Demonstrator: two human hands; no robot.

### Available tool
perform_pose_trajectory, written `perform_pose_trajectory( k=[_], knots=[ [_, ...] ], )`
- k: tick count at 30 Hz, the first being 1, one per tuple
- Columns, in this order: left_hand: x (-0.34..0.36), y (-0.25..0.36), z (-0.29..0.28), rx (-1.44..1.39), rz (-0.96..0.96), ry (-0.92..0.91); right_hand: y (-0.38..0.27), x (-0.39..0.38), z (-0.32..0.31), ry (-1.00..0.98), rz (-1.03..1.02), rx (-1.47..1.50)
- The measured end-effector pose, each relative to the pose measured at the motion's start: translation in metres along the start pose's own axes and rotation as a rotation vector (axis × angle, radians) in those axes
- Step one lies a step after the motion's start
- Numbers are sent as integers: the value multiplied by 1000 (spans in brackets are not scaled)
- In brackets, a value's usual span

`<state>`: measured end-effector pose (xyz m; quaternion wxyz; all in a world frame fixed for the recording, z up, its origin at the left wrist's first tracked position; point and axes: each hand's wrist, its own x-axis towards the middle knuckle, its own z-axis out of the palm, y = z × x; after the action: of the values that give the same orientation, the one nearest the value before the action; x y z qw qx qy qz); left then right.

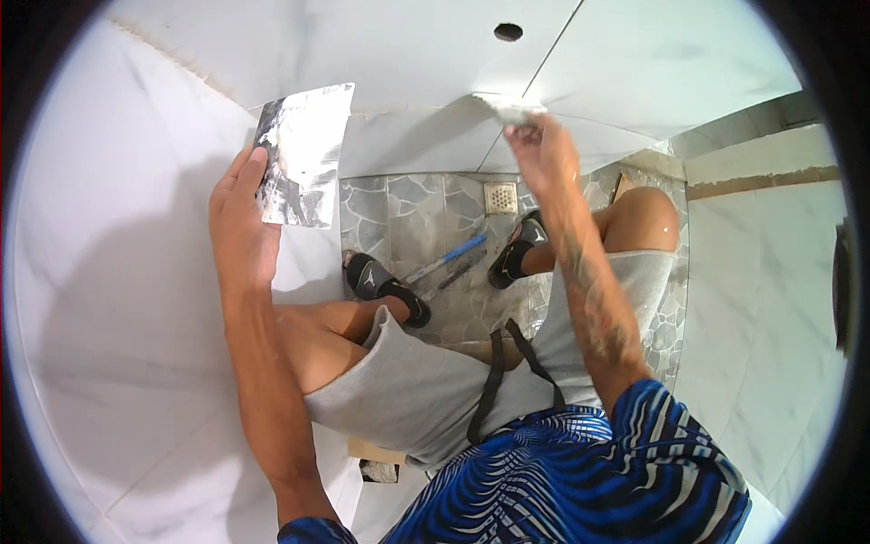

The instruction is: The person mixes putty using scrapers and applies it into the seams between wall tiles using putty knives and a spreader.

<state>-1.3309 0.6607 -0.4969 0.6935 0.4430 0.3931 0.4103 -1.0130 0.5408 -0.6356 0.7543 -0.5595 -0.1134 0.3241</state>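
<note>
My left hand [243,208] grips the edge of a thin rectangular plate [310,150], thumb on its face. White paste and dark smears cover the plate, which is held up near the left wall. In front of me, my right hand [549,159] is closed around a small pale scraper [509,107], somewhat blurred. The scraper's wide edge is at the white tiled wall [408,63], close to where a dark vertical joint crosses a horizontal one. Whether its edge presses on the tile I cannot tell.
A round hole [508,33] opens in the wall above the scraper. Below, a square floor drain [500,198] sits in the grey stone-pattern floor [417,218]. A blue-handled tool [458,254] lies between my feet. At right stands a low tiled ledge [761,172].
</note>
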Motion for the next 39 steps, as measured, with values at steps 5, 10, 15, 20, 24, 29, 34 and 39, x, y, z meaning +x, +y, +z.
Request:
perform_pose_trajectory(
  k=[5,10,15,20,24,29,34,39],
  knots=[
    [0,-14,10,3,29,-8,59,-25,3,-170,46,-249],
    [3,-14,2,24,2,-11,5,-7,74,16,368,310],
    [-5,-17,7,-23,43,103,27,-45,43,-40,411,463],
    [-2,-17,15,-39,54,103,31,8,35,-58,295,432],
    [-2,-15,-4,-60,57,66,-6,-22,58,7,320,466],
    [-3,-20,10,-54,60,68,22,-25,5,85,452,470],
    [-1,-19,0,-17,62,-1,-8,0,16,74,402,456],
    [-4,-20,12,-18,75,-1,-31,-42,-26,-232,264,517]
  ],
)
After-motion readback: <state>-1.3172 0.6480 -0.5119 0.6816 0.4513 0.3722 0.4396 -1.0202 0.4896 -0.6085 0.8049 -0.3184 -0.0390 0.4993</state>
